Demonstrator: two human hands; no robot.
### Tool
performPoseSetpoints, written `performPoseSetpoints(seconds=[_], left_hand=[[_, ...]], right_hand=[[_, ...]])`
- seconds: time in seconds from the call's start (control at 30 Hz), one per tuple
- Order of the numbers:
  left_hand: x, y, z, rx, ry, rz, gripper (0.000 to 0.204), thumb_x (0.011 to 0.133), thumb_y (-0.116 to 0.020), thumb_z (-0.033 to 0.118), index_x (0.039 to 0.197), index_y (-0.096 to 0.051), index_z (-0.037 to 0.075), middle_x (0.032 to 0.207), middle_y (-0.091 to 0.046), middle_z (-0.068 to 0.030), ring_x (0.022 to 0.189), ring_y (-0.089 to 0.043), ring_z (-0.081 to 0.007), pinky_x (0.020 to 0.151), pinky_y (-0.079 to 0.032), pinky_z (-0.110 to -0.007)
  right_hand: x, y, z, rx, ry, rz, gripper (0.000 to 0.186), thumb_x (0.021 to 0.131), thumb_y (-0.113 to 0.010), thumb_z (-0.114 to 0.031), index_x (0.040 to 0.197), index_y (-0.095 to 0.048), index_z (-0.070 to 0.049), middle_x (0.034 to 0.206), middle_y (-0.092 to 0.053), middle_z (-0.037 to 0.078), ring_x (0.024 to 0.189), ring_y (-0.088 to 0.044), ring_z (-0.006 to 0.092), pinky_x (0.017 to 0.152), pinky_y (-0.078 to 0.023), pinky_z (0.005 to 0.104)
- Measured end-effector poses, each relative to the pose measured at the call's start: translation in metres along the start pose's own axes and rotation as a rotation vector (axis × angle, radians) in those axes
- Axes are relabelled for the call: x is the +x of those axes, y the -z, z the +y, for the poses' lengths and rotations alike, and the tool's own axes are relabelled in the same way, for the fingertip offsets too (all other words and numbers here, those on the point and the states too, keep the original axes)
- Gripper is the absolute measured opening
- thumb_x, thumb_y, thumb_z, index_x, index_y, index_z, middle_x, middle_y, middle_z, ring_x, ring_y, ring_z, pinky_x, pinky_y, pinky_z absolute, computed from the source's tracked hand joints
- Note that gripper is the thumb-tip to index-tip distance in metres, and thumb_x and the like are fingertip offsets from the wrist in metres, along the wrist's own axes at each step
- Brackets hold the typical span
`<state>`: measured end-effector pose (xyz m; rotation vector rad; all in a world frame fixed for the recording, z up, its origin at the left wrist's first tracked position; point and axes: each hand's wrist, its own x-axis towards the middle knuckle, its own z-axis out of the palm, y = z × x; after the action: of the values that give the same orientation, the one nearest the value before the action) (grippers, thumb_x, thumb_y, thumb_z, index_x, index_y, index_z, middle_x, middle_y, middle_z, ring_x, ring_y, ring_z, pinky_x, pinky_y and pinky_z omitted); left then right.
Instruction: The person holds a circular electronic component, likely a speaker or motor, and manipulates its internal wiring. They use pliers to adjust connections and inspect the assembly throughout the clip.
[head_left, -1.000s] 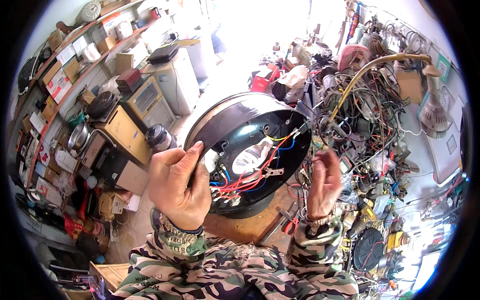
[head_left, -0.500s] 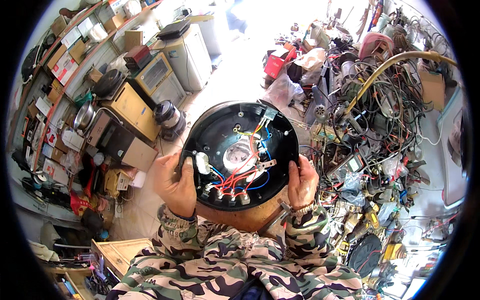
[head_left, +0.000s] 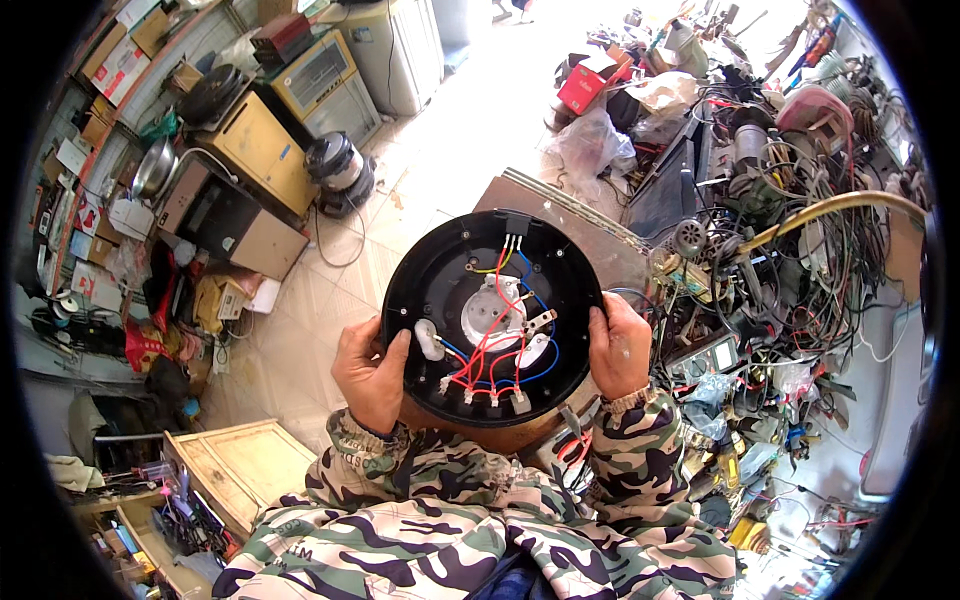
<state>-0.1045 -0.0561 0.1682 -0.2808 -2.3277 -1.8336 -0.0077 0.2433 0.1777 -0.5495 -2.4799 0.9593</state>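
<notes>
Black round housing point(head_left: 432, 278) sits at frame centre, red wires point(head_left: 477, 362) inside; left hand point(head_left: 372, 376) and right hand point(head_left: 619, 347) clamp its opposite edges.

Round black housing point(head_left: 432, 268), wires point(head_left: 476, 360) exposed

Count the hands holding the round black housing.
2: the left hand grips the black housing at its left edge, and the right hand grips its right edge. No other hand shows on it.
</notes>
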Motion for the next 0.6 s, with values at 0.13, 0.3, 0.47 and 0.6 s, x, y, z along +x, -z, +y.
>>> performPoseSetpoints(seconds=[0.13, 0.3, 0.47, 0.6], left_hand=[[0.001, 0.002, -0.014, -0.020, 0.089, -0.006, 0.036, 0.092, -0.084, 0.001, 0.126, -0.072, -0.005, 0.104, -0.062, -0.0005, 0.084, -0.056, -0.0065, 0.074, -0.047, -0.022], [0.010, 0.003, -0.011, -0.069, 0.171, -0.041, 0.037, 0.094, -0.082, 0.000, 0.128, -0.070, -0.005, 0.107, -0.062, -0.0018, 0.087, -0.059, -0.0076, 0.076, -0.050, -0.022], [0.020, 0.001, -0.003, -0.083, 0.141, -0.084, 0.040, 0.095, -0.080, -0.003, 0.132, -0.066, -0.006, 0.113, -0.063, -0.0049, 0.095, -0.064, -0.0096, 0.082, -0.052, -0.023], [0.022, -0.002, 0.000, -0.139, 0.206, -0.112, 0.040, 0.095, -0.079, -0.004, 0.133, -0.065, -0.007, 0.114, -0.063, -0.0056, 0.095, -0.065, -0.0099, 0.082, -0.053, -0.023]], right_hand=[[0.015, -0.007, -0.004, -0.042, -0.008, -0.088, 0.020, 0.098, -0.062, -0.007, 0.113, -0.069, 0.005, 0.104, -0.071, 0.028, 0.096, -0.069, 0.0489, 0.082, -0.056, 0.0508], [0.032, -0.010, -0.011, -0.035, -0.017, -0.107, 0.018, 0.097, -0.062, -0.004, 0.110, -0.070, 0.005, 0.100, -0.071, 0.028, 0.094, -0.069, 0.0492, 0.081, -0.056, 0.0499], [0.054, 0.006, -0.029, -0.062, -0.030, -0.135, 0.018, 0.096, -0.061, -0.002, 0.110, -0.070, 0.004, 0.099, -0.071, 0.027, 0.092, -0.069, 0.0474, 0.081, -0.055, 0.0480], [0.061, 0.012, -0.034, -0.088, -0.004, -0.148, 0.017, 0.095, -0.061, -0.002, 0.109, -0.070, 0.004, 0.097, -0.070, 0.026, 0.092, -0.069, 0.0477, 0.080, -0.055, 0.0482]])
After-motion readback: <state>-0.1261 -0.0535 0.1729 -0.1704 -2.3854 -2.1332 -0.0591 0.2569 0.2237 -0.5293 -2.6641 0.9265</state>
